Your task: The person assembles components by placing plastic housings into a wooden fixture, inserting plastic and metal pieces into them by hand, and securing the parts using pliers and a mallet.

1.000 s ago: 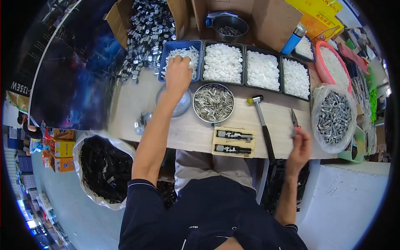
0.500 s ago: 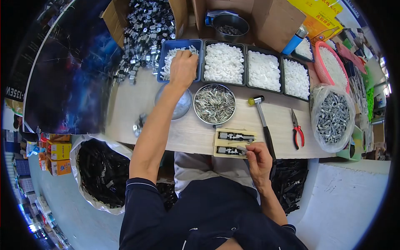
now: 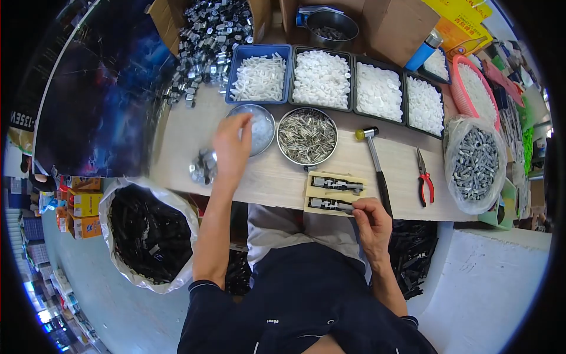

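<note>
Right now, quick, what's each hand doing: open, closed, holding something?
Left hand: blurred, near the round dish; grip unclear.
Right hand: fingertips at the cream block; whether they hold anything cannot be told.

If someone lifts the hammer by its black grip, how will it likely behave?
The hammer looks stiff, its shaft straight and metallic. It would probably dip head-first, since the thick head sits opposite the grip. Its rounded head might rock slightly if nudged.

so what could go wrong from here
The cream block sits at the table's front edge, so a push from the right hand might tip it off. The hammer lies close beside that hand and could get knocked. The left hand is near the round dish and might jostle it.
</note>
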`<state>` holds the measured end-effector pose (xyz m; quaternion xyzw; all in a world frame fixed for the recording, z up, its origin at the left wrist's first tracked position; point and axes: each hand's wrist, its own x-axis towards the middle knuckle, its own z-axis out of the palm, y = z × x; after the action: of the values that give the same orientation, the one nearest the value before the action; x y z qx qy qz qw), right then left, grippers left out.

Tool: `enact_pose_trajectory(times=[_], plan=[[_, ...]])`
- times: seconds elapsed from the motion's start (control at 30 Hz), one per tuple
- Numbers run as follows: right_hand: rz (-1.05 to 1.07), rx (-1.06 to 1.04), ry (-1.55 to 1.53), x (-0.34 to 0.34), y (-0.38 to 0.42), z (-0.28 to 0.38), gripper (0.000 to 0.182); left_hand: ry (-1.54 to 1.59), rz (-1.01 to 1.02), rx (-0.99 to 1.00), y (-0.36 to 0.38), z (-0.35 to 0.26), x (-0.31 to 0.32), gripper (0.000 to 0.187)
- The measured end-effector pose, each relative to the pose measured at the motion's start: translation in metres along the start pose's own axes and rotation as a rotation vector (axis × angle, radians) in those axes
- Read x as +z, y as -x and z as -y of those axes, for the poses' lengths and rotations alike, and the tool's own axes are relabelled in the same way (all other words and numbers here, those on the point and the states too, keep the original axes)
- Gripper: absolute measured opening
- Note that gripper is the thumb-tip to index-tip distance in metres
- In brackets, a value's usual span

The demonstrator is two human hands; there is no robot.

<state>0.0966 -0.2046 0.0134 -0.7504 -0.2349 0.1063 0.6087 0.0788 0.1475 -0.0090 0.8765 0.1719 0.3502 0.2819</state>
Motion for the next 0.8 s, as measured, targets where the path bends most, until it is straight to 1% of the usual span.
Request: enact_pose_trajectory(times=[0.07,0.17,0.27,0.37,0.47,0.57,0.67,0.7,0.8], plan=[[0.045,0.019,0.009,0.005,-0.003,0.009,0.009,-0.12,0.008,0.183,0.01,0.002,0.0,0.019],[0.095,-0.047,0.043,0.009,-0.003,0.005,0.012,-0.143,0.071,0.188,0.015,-0.002,0.001,0.02],[0.108,-0.017,0.055,0.011,0.0,0.01,0.013,-0.167,0.09,0.22,0.017,0.005,0.005,0.02],[0.096,-0.009,0.077,0.006,0.004,0.007,0.013,-0.192,-0.064,0.107,0.023,-0.003,0.001,0.017],[0.031,0.084,-0.064,0.007,0.007,0.0,0.012,0.033,-0.169,-0.231,0.039,-0.014,-0.001,0.021],[-0.001,0.146,-0.127,0.015,0.005,-0.002,0.01,0.42,-0.051,-0.57,0.063,-0.044,-0.008,0.027],[-0.035,0.185,-0.152,0.026,0.0,-0.002,0.009,0.797,0.046,-0.703,0.091,-0.077,-0.002,0.025],[-0.053,0.179,-0.213,0.031,-0.001,-0.009,0.01,0.867,0.078,-0.732,0.099,-0.087,0.0,0.026],[-0.095,0.204,-0.229,0.032,0.0,-0.012,0.009,1.05,0.174,-0.819,0.115,-0.107,0.006,0.027]])
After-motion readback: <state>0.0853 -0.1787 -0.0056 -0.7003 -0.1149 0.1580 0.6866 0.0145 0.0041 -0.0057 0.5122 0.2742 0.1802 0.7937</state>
